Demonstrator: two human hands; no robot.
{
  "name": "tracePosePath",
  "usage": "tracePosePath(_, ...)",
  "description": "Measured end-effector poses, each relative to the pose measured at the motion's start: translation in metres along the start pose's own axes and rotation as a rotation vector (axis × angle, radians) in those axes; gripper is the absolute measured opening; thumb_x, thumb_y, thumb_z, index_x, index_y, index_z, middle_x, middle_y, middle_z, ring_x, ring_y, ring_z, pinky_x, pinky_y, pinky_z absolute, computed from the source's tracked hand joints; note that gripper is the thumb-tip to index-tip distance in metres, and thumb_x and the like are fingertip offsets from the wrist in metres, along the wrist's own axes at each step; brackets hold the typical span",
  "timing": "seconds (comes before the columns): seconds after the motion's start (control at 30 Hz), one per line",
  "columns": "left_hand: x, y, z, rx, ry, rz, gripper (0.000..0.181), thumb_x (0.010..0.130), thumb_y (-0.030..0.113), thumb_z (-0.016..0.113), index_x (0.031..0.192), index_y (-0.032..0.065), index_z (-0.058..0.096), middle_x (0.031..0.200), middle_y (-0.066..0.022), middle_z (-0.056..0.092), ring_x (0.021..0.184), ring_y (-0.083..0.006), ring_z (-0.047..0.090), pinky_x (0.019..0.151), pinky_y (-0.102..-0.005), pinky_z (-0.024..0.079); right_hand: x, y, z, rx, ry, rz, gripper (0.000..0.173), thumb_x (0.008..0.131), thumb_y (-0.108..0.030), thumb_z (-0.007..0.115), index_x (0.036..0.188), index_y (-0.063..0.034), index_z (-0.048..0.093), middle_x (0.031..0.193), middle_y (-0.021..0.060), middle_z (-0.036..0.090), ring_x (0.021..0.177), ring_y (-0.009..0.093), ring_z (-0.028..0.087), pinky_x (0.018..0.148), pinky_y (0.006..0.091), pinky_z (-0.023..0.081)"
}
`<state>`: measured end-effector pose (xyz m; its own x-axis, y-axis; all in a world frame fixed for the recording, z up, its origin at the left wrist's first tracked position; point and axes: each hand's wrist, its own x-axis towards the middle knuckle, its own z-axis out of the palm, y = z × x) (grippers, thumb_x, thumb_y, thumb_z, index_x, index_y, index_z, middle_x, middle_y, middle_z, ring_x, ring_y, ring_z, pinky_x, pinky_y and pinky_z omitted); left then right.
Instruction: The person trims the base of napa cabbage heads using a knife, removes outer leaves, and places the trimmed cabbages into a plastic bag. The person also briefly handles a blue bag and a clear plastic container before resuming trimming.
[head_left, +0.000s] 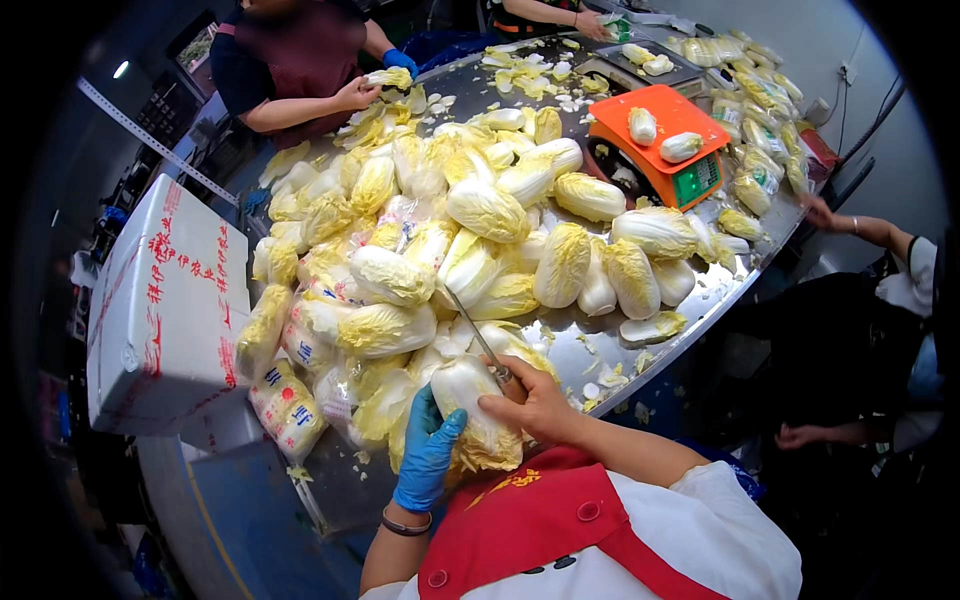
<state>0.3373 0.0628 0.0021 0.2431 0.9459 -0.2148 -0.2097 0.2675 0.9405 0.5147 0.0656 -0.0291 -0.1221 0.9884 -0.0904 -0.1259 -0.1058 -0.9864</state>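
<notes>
In a blue glove, my left hand (429, 448) holds a napa cabbage (474, 401) from its left side, just in front of my red apron. My bare right hand (538, 401) grips the wooden handle of a knife (480, 339), and its thumb rests against the same cabbage. The narrow blade points up and away, over the pile. Loose outer leaves (386, 405) lie left of the held cabbage. Right beyond my hands rises a heap of trimmed napa cabbages (394, 275), some in printed clear plastic bags (289, 409).
White foam boxes (180, 315) with red print stand at the left. An orange scale (660, 135) bears two small cabbages, with bagged ones (757, 142) beyond. Across the metal table (577, 352) a person (300, 75) holds a cabbage; others stand at the right and the far end.
</notes>
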Motion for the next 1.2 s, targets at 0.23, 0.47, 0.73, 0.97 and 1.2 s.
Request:
tracePosePath(0.23,0.003,-0.002,-0.001,-0.049,-0.017,-0.009,0.051,0.09,0.011,0.058,0.135,0.0011,0.037,0.129,-0.0084,0.049,0.116,-0.0172,0.049,0.099,-0.0306,0.039,0.002,-0.006,-0.007,-0.194,-0.01,-0.128,0.042,0.089,-0.023,0.062,0.125,-0.0051,0.05,0.058,0.0015,0.048,0.054,0.007,0.044,0.052,0.0246,0.038)
tracePosePath(0.47,0.007,-0.011,0.009,0.107,-0.002,0.001,0.076,0.08,0.012,0.072,0.139,0.0037,0.026,0.131,-0.0106,0.044,0.121,-0.0208,0.043,0.1,-0.0319,0.038,0.0,-0.002,0.002,-0.477,0.071,-0.389,0.044,0.086,-0.017,0.06,0.128,-0.0093,0.047,0.064,0.01,0.059,0.052,0.021,0.057,0.052,0.0317,0.045)
tracePosePath(0.73,0.011,-0.02,0.013,0.159,0.061,0.029,0.071,0.074,0.015,0.079,0.13,0.003,0.037,0.121,-0.0099,0.051,0.108,-0.0192,0.053,0.091,-0.0304,0.046,0.0,-0.008,-0.005,-0.381,-0.005,-0.127,0.046,0.081,-0.012,0.061,0.125,-0.0086,0.049,0.056,0.0052,0.049,0.047,0.017,0.046,0.051,0.0305,0.041)
tracePosePath(0.97,0.009,-0.019,0.006,0.172,0.028,-0.013,0.069,0.074,0.017,0.079,0.129,0.0042,0.041,0.12,-0.0086,0.053,0.107,-0.0179,0.054,0.09,-0.0301,0.047,0.01,-0.009,-0.005,-0.134,-0.056,0.041,0.048,0.072,-0.008,0.06,0.119,-0.0066,0.053,0.074,0.0042,0.055,0.067,0.01,0.052,0.064,0.0253,0.044)
tracePosePath(1.2,0.004,-0.017,-0.008,-0.361,-0.026,-0.216,0.075,0.083,0.034,0.068,0.14,0.0037,0.031,0.122,-0.0102,0.052,0.111,-0.0233,0.053,0.097,-0.035,0.044,0.019,-0.009,0.0,0.268,0.028,0.109,0.039,0.076,-0.003,0.056,0.114,-0.0063,0.051,0.072,0.0032,0.06,0.054,0.007,0.051,0.053,0.0235,0.041)
